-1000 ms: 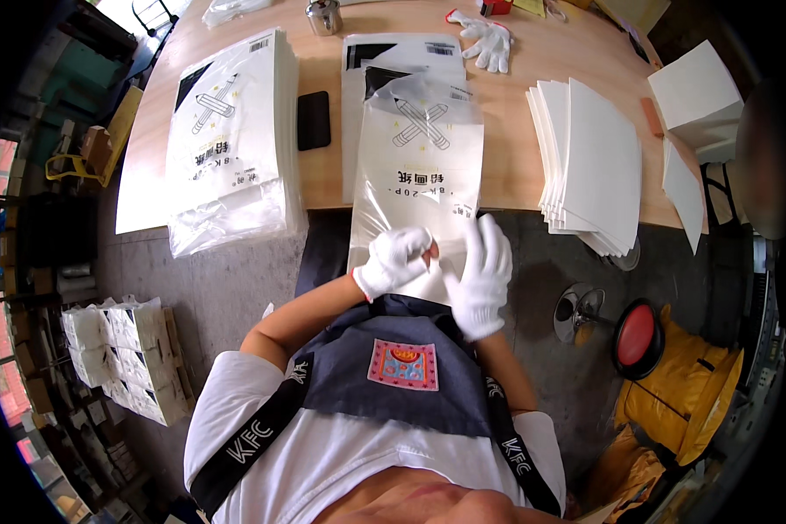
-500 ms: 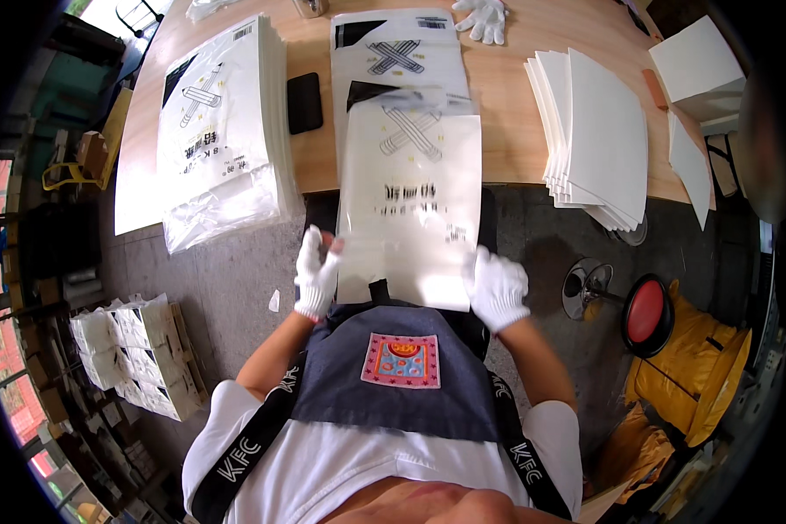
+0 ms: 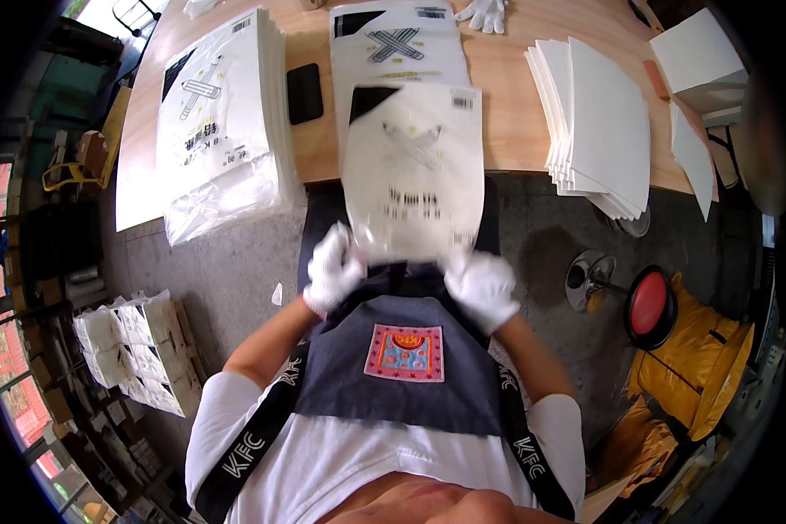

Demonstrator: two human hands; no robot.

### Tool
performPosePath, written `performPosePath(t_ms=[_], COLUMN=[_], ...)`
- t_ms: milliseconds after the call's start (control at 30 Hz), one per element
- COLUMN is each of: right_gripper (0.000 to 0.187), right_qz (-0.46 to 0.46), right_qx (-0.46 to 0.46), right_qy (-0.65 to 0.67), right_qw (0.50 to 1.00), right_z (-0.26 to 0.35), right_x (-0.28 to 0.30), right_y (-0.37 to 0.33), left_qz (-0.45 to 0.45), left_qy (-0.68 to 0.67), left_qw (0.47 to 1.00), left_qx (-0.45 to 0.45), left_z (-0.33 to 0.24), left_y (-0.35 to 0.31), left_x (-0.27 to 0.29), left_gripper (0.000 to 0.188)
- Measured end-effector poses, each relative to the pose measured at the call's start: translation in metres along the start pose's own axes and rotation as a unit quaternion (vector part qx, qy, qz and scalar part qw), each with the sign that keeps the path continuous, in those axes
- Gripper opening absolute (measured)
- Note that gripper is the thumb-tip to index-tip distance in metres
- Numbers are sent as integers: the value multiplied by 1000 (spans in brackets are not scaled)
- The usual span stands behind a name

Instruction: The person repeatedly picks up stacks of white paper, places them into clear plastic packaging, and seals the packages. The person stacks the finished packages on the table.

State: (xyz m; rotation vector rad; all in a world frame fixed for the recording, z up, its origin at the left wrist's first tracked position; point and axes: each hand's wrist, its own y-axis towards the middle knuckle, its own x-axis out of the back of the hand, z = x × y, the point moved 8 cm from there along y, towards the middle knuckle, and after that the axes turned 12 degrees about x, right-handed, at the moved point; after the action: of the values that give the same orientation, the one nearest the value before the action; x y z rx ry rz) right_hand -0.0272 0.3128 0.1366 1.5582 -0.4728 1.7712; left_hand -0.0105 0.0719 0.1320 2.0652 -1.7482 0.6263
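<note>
A clear printed bag holding white paper (image 3: 415,175) reaches from the table's front edge toward my lap, with its near end between my hands. My left hand (image 3: 334,269), in a white knit glove, is closed at its near left corner. At the near right corner my gloved right hand (image 3: 482,286) is curled closed too, slightly blurred. The pinched edge itself is partly hidden by the fingers. Beyond it, flat on the table, lie more printed bags (image 3: 397,44), partly covered by the one I hold.
A tall stack of filled bags (image 3: 218,113) stands at the left, beside a black phone (image 3: 305,93). Fanned white paper stacks (image 3: 598,122) overhang the table edge at the right. A spare glove (image 3: 483,15) lies at the back. A red-topped stool (image 3: 651,306) stands right.
Both hands have moved inward along the near edge. The near end of the paper and bag has drawn away from my lap, and the bag's printed far corner now shows fully.
</note>
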Motion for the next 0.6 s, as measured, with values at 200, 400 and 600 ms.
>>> performPosePath(t_ms=[200,400,600], right_gripper=[38,41,36], right_qz=[155,-74,-50], right_qx=[-116,-315,-406], right_qy=[18,378,690], right_qw=[981,867,597], right_z=[-42,-131,-133], right_x=[-48,-85,-151], right_y=[1,-13,11], left_qz=[-48,-59,-64], left_qy=[9,-272,-261], left_qw=[969,924,935], left_qx=[241,261,229], left_z=[109,123,125], left_y=[41,0,7], left_x=[6,-23,-18], left_gripper=[14,11,11])
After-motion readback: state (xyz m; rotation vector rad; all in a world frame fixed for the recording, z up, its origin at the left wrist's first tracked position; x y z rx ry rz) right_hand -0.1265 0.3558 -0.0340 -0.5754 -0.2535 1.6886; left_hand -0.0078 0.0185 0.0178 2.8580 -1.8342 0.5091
